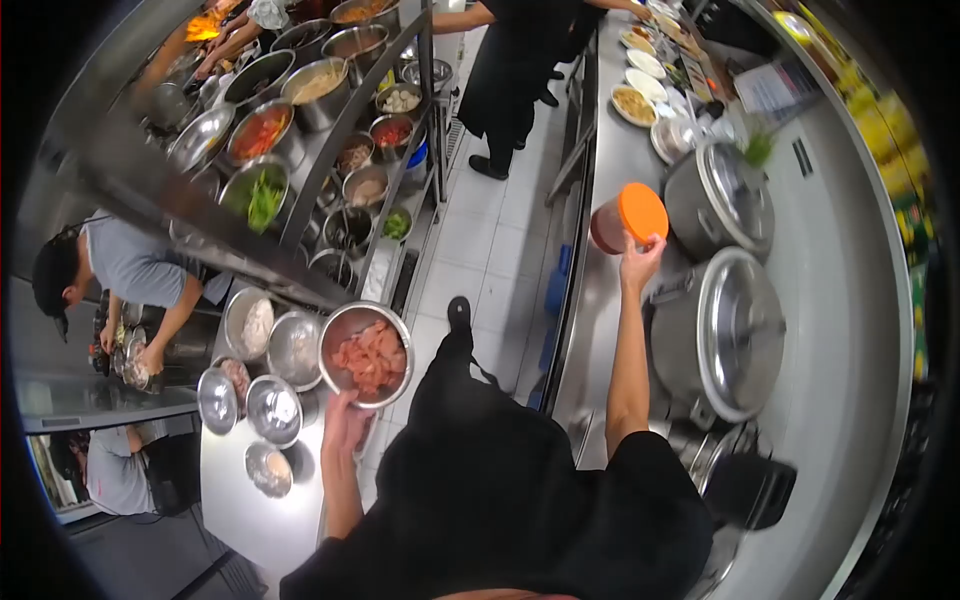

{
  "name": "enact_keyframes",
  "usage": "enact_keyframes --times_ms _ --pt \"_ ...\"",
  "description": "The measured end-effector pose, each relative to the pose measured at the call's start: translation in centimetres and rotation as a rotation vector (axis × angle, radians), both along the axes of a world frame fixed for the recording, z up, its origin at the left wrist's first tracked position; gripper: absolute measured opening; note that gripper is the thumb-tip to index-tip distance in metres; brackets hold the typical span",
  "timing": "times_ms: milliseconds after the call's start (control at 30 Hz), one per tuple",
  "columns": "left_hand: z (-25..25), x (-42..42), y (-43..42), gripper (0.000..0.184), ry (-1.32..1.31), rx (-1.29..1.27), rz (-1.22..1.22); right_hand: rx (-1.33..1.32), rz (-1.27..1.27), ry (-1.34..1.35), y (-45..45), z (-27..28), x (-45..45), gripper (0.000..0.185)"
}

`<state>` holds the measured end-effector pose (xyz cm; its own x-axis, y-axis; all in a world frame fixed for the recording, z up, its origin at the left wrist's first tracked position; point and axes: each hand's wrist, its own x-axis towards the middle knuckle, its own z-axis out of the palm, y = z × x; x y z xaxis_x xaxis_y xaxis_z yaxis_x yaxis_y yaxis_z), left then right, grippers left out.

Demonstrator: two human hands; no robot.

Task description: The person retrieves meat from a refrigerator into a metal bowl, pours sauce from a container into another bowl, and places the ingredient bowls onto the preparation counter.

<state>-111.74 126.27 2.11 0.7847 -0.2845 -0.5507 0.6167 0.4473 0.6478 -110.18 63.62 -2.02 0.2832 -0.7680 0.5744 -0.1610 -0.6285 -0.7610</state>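
My left hand [345,422] is closed on the near rim of a steel bowl [395,388], holding it over the aisle-side edge of the left counter. Pieces of raw pink meat [370,357] lie in the bowl. On the other side, my right hand [641,258] grips a clear plastic container [606,226] by its orange lid [643,211]. That container is at the steel counter [622,165] on the right, its contents reddish. Whether its base touches the counter I cannot tell.
Two large lidded pots [722,335] stand on the right counter, with plates of food [634,104] beyond. Several steel bowls [274,410] sit on the left counter. Shelves of food pans [262,130] line the left. A co-worker [505,80] stands in the tiled aisle [470,250]; another [150,270] works at left.
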Motion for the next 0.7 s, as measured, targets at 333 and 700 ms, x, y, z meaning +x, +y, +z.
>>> enact_keyframes --times_ms 333,700 --pt "-0.5 31.0 -23.9 0.055 -0.083 -0.064 -0.226 -0.084 -0.331 0.365 -17.5 -9.3 11.8 0.049" --pt "-3.4 61.3 -54.4 0.044 -0.113 -0.157 0.241 0.24 0.757 0.645 -19.6 -0.3 41.4 0.026"
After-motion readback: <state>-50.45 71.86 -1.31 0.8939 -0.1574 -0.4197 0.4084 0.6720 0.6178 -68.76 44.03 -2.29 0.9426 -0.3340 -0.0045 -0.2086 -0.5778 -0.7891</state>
